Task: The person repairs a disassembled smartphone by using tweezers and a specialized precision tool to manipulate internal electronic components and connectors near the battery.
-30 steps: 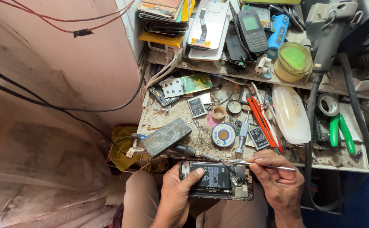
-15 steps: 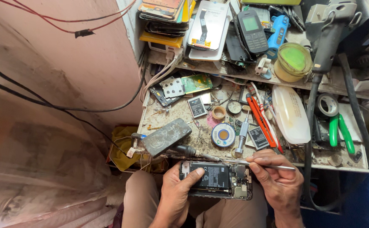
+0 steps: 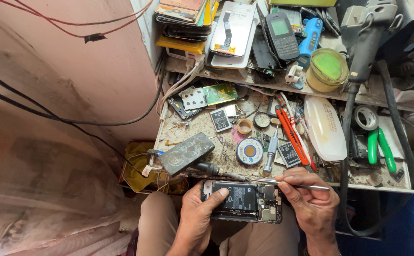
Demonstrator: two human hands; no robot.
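Note:
An opened phone (image 3: pixel 245 201) with its back cover off lies on my lap, showing a black battery and a circuit board. My left hand (image 3: pixel 200 215) grips its left end, thumb resting on the battery. My right hand (image 3: pixel 311 204) holds thin metal tweezers (image 3: pixel 290 184) that lie across the phone's top edge, pointing left. Both hands sit just below the front edge of the cluttered workbench (image 3: pixel 197 173).
On the bench lie a grey power adapter (image 3: pixel 186 153), a solder wick reel (image 3: pixel 249 151), a screwdriver (image 3: pixel 270 154), a red cutter (image 3: pixel 292 137), a white plastic case (image 3: pixel 324 128), green pliers (image 3: pixel 381 149) and tape (image 3: pixel 365 117). A shelf above holds phones (image 3: pixel 281 29) and a green-lidded jar (image 3: pixel 328 68). A pink wall with wires stands left.

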